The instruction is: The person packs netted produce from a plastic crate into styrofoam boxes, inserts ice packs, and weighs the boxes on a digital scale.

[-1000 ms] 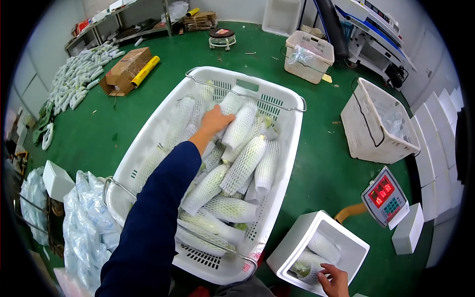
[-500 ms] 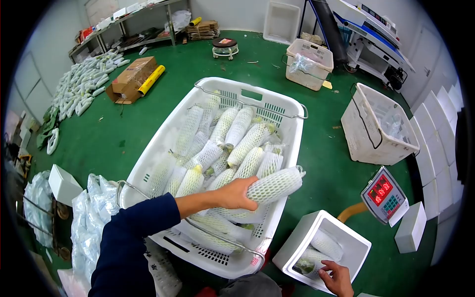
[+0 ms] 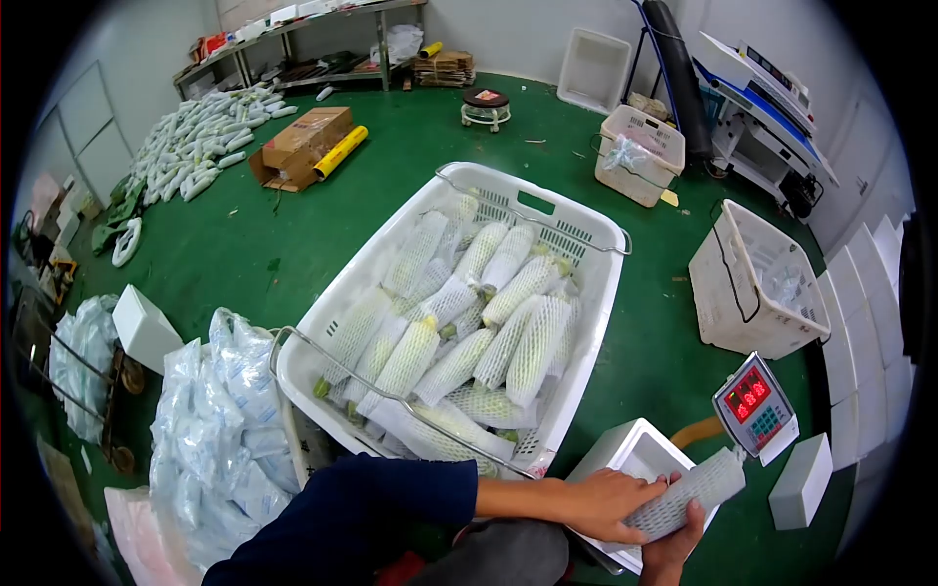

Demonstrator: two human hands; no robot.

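Pale, long vegetable in white foam netting (image 3: 699,490), held over the open white foam box (image 3: 608,454), not resting in it.
This one is clear of the large white slatted plastic basket (image 3: 608,288), where many other netted vegetables (image 3: 528,352) remain; the box's contents are mostly hidden. The left hand (image 3: 601,503), partly closed, grips its near end between thumb and fingers; the right hand (image 3: 674,549) curls around its underside.
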